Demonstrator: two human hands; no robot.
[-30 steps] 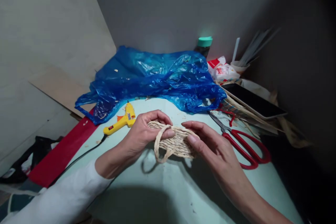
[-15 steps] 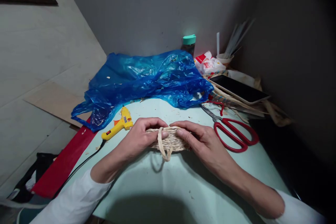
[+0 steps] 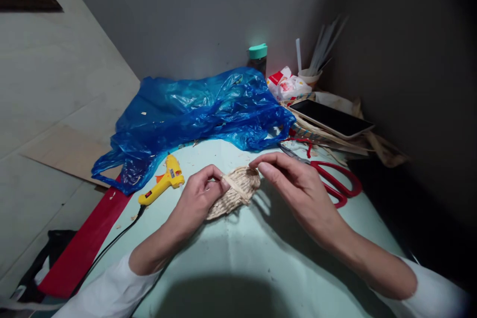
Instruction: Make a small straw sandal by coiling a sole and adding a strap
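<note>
A small oval piece woven from pale straw-like cord (image 3: 231, 200) is tilted above the table, its right end higher. My left hand (image 3: 197, 196) is closed on its left part, thumb in front and fingers behind. A flat pale strip (image 3: 237, 188) crosses the face of the weave from near my left fingertips. My right hand (image 3: 300, 186) is at the piece's upper right end, index finger and thumb brought close together in a pinch. Whether anything is between those fingertips cannot be made out.
A yellow glue gun (image 3: 160, 186) lies left, its cord running off the table (image 3: 223, 253). Red-handled scissors (image 3: 352, 186) lie behind my right hand. Farther back are a blue plastic bag (image 3: 197, 104), a tablet (image 3: 331, 118), a green-lidded jar (image 3: 258, 54) and a cup of sticks (image 3: 310, 77).
The woven piece has turned so its right end points up. My right hand has let go of its front face and moved to the upper right end. The strip now lies flatter.
</note>
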